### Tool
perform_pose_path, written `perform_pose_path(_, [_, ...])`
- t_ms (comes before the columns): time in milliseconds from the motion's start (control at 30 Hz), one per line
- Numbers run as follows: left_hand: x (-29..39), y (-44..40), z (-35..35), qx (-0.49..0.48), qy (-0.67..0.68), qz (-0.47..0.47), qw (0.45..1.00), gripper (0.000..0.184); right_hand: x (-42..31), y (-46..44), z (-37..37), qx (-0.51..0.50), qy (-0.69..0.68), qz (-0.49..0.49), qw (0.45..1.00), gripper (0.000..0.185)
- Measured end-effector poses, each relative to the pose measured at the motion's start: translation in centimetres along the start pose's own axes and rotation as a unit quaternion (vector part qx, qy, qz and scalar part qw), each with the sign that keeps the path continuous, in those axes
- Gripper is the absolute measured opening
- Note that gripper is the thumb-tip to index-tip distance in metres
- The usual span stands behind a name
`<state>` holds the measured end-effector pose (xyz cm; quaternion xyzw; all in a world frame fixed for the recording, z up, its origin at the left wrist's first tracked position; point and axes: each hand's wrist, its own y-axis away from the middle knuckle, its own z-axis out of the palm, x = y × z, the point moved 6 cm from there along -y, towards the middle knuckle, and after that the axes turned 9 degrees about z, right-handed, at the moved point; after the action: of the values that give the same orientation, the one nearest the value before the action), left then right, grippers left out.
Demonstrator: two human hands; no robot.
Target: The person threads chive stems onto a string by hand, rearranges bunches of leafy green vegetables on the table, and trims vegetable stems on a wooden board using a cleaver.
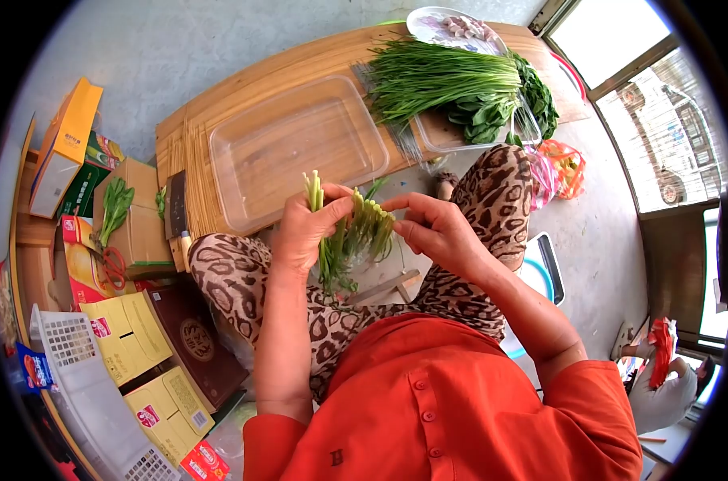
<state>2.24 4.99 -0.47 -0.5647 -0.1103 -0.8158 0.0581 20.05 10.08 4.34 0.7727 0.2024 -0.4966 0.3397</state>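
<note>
My left hand point(306, 228) is closed round green vegetable stalks point(368, 228), with pale cut ends pointing up and leafy ends hanging down over my lap. A few pale stalks point(313, 191) rise between its thumb and fingers. At the right side of this bunch is my right hand point(440, 228), its thumb and forefinger bent in and pinching at the row of cut ends. Whether a thin stick lies in its fingertips is too small to tell. Ahead of both hands, a clear plastic tray point(300, 152) rests on the wooden table.
Long green chives point(444, 80) and leafy greens point(492, 116) lie at the table's right, near a plate of meat point(428, 24). Thin sticks point(191, 144) and a cleaver point(174, 204) are at its left. Boxes point(131, 212), scissors point(114, 268) and a white basket point(83, 385) stand left. Another person point(664, 389) is at right.
</note>
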Motion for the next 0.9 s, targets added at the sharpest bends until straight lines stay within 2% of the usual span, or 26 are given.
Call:
perform_pose_path(67, [0.0,-0.1,-0.1,0.026,0.01,0.018,0.999,0.016,0.2,-0.3,-0.1,-0.001,-0.004,0.005,1.0,0.025])
perform_pose_path(133, [-0.1,-0.1,-0.1,0.027,-0.006,0.029,0.999,0.016,0.7,-0.6,-0.7,0.027,-0.13,0.037,0.99,0.03])
perform_pose_path(167, [-0.1,-0.1,-0.1,0.027,-0.021,0.041,0.999,0.016,0.9,-0.9,-1.0,0.032,-0.158,0.043,0.986,0.04])
perform_pose_path(200, [-0.3,-0.1,0.1,0.027,-0.021,0.04,0.999,0.016,1.0,-1.1,-0.9,0.032,-0.158,0.043,0.986,0.04])
perform_pose_path(300, [-0.8,-0.5,0.7,0.036,-0.091,0.078,0.992,0.017,0.3,-2.0,-0.6,0.078,-0.195,-0.02,0.978,0.053])
perform_pose_path(367, [-0.9,-0.5,0.6,0.069,-0.25,0.113,0.959,0.021,0.2,-2.8,0.5,0.085,-0.211,-0.051,0.972,0.055])
perform_pose_path(400, [-1.0,-0.5,1.0,0.069,-0.249,0.113,0.959,0.021,-0.1,-3.0,0.8,0.091,-0.227,-0.083,0.966,0.057])
perform_pose_path(467, [-0.1,-0.1,1.9,0.094,-0.344,0.149,0.922,0.024,-0.3,-3.4,1.5,0.078,-0.238,-0.083,0.964,0.062])
perform_pose_path(533, [0.0,0.2,2.6,0.101,-0.338,0.141,0.925,0.025,-0.5,-3.6,2.3,0.054,-0.249,-0.079,0.964,0.063])
perform_pose_path(600, [0.0,0.2,3.0,0.085,-0.36,0.18,0.911,0.027,-0.2,-3.9,2.4,0.058,-0.221,-0.089,0.969,0.061])
perform_pose_path(733, [-0.5,0.2,2.7,0.069,-0.321,0.149,0.933,0.028,0.2,-4.1,1.8,0.084,-0.175,-0.083,0.978,0.058])
perform_pose_path(800, [-1.5,0.0,2.4,0.035,-0.216,0.113,0.969,0.022,0.5,-4.2,1.4,0.09,-0.176,-0.076,0.977,0.057])
perform_pose_path(833, [-1.4,0.0,2.0,0.036,-0.216,0.113,0.969,0.022,0.8,-4.4,1.0,0.102,-0.178,-0.079,0.976,0.056])
perform_pose_path(900, [-1.7,0.0,2.0,-0.009,-0.07,0.084,0.994,0.017,0.6,-4.5,0.3,0.119,-0.166,-0.079,0.976,0.056])
